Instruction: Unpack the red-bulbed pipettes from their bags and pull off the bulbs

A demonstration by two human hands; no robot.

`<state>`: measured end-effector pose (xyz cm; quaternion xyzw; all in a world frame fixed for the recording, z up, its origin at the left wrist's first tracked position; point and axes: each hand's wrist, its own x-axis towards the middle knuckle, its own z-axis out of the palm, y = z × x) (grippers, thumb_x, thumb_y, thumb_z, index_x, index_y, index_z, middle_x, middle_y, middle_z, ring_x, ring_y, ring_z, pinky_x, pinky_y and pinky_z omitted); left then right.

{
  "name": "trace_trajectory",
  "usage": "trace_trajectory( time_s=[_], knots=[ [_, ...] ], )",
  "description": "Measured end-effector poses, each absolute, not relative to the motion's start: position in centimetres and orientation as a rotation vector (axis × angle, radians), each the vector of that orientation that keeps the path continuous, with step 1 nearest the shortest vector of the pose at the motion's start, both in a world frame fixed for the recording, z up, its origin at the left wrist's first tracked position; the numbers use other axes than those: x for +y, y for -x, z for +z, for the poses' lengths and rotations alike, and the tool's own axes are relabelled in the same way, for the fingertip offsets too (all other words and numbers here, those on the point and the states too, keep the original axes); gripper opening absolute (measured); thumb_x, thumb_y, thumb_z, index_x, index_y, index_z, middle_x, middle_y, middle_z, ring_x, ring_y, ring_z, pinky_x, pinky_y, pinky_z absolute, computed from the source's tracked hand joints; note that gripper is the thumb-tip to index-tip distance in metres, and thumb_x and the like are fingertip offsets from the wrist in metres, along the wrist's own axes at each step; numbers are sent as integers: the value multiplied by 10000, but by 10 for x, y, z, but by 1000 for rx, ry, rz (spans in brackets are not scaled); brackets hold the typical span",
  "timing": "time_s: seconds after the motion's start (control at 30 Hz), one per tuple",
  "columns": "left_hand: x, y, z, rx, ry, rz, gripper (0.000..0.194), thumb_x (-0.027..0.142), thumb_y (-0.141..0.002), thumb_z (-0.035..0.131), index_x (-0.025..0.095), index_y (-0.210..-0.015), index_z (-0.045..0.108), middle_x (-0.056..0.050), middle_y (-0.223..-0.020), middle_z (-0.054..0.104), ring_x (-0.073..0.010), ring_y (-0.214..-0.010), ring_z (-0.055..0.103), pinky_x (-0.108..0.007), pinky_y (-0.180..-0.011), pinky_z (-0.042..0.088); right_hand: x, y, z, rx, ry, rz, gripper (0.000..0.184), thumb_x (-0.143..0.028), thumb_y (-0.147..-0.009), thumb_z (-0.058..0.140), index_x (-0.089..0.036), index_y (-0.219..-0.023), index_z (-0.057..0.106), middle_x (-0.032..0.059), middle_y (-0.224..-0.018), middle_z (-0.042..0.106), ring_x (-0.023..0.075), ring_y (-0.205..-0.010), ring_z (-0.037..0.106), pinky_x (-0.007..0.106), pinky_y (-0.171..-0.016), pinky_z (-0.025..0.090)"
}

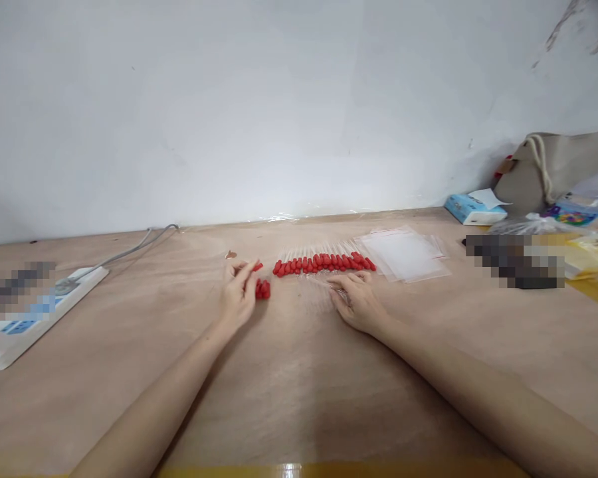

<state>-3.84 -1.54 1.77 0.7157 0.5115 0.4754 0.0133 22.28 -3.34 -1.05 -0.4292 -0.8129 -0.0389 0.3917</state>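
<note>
My left hand (236, 292) is closed at the fingertips around a red rubber bulb (258, 267). Close by its thumb is a small cluster of red bulbs (263, 289); whether the hand also grips these I cannot tell. My right hand (357, 300) pinches thin clear tubes (321, 284) that point left toward the other hand and are hard to make out. Just beyond both hands runs a row of droppers (323, 263), their red bulbs nearest me and their thin transparent stems pointing at the wall.
Flat clear plastic bags (403, 253) lie right of the row. A white power strip (44, 322) with a grey cable is at left. Back right hold a blue tissue pack (476, 207), a beige bag (568, 166) and crumpled plastic packaging. The wall (299, 119) bounds the table's far edge.
</note>
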Motion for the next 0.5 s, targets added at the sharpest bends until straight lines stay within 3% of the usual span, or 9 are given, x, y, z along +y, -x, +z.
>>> trace_trajectory(
  time_s=[0.13,0.33,0.5],
  knots=[
    [8,74,23,1645,-1773,1438,393,376,-769,506,186,-1113,518,-33,-843,546,-143,-776,567,-255,-696,438,-31,-209,-1,-2006,1058,-139,155,-236,-831,462,-195,-804,609,5,-725,659,117,-677,540,326,-837,265],
    [21,99,0,1692,-1564,1326,470,520,-643,605,153,-932,556,-17,-738,582,-115,-642,548,-223,-604,407,-22,-175,2,-2062,1019,-286,184,-229,-821,474,-235,-785,654,-8,-708,665,127,-699,484,355,-832,224],
    [18,97,-7,1655,-1613,1262,491,544,-638,601,156,-935,551,-15,-740,606,-119,-642,555,-230,-629,420,-18,-158,-5,-2173,1040,-339,169,-189,-786,481,-220,-780,646,14,-719,650,158,-751,433,373,-777,218]
  ],
)
